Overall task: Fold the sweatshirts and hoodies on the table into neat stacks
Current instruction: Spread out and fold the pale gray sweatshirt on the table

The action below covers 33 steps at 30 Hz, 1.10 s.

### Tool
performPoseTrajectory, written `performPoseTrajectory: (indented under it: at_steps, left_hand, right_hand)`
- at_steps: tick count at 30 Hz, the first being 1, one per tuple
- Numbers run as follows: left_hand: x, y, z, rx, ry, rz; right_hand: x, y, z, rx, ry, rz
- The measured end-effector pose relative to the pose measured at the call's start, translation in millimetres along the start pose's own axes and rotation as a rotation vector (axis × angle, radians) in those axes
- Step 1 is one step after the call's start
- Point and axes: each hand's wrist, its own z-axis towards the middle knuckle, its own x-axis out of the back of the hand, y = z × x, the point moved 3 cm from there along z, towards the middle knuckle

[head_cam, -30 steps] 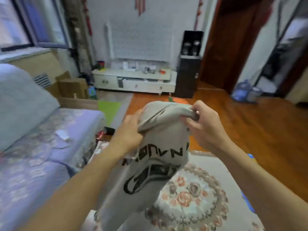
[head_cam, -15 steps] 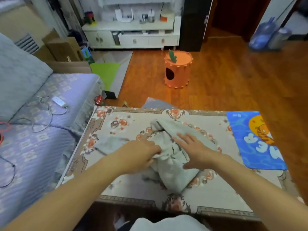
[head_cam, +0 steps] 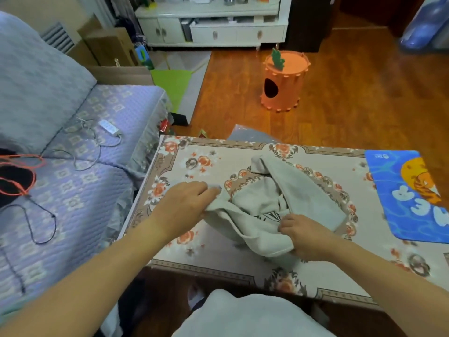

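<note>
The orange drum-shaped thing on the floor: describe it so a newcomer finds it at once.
Look past the far edge of the floral-covered table to the wooden floor. There stands the orange drum, alone. A dark oval hole in its side and a green leaf on its lid set it apart.

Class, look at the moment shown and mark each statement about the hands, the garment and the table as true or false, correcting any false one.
1. The grey sweatshirt lies crumpled on the floral tablecloth. True.
2. The left hand hangs free of the sweatshirt. False: it grips the fabric's left edge.
3. The right hand holds the near part of the sweatshirt. True.
4. The blue mat lies on the table's left end. False: it lies at the right end.
5. The sweatshirt is folded into a neat stack. False: it is still bunched.
</note>
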Motion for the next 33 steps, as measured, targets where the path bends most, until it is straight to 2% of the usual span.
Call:
performPoseTrajectory:
  at_steps: [3, 5, 8, 12, 14, 15, 16, 18, 20, 23, 25, 29, 31, 33]
  left_hand:
    - [-27.0, -26.5, -25.4, 0.154, -0.215, 0.076]
    - [-48.1, -34.4, -48.3, 0.232, -0.385, 0.112]
    - [-83.2, -31.7, -76.7, 0.335, -0.578, 0.099]
    - [-106.8, -13.4, -75.9, 0.358, -0.855, -0.032]
    - [-101.0, -15.0, -63.6, 0.314, -0.928, -0.041]
    - [-92.3, -20.6, -53.9, 0.280, -0.938, -0.031]
    - [-80.1, -28.4, -38.8, 0.244, -0.924, -0.011]
    - [-45.6, -52.7, 7.8, 0.207, -0.835, 0.095]
    - [0.1, -83.1, 71.7, 0.206, -0.620, 0.218]
    - [93.4, -129.5, 173.0, 0.145, -0.138, 0.398]
    - [172.2, -153.6, 230.0, 0.188, 0.083, 0.498]
    - [330.8, -148.0, 305.1, 0.321, 0.496, 0.571]
    - [372.6, -142.4, 313.3, 0.352, 0.583, 0.602]
    - [389.4, -142.6, 308.2, 0.356, 0.619, 0.602]
  right_hand:
    - [29.4, 7.5, -25.5, -0.129, 0.108, 0.065]
    - [46.9, 20.6, -44.6, -0.301, 0.011, 0.022]
    - [43.3, 46.2, -77.5, -0.471, -0.357, -0.080]
    - [3.3, 34.9, -108.3, -0.474, -0.943, 0.198]
    - [7.6, 27.7, -111.8, -0.495, -1.102, 0.241]
    - [15.6, 30.8, -108.4, -0.538, -1.114, 0.232]
    - [29.7, 37.5, -101.2, -0.572, -1.072, 0.208]
    - [76.7, 64.8, -81.5, -0.657, -0.852, 0.066]
    - [149.7, 102.8, -62.9, -0.814, -0.469, -0.032]
    - [288.0, 140.3, -57.6, -1.029, 0.174, -0.087]
    - [381.2, 144.5, -68.1, -1.064, 0.480, -0.209]
    - [524.4, 133.2, -99.1, -1.061, 0.978, -0.354]
    - [559.0, 119.9, -112.2, -1.024, 1.179, -0.481]
    - [572.3, 106.7, -120.7, -0.936, 1.264, -0.551]
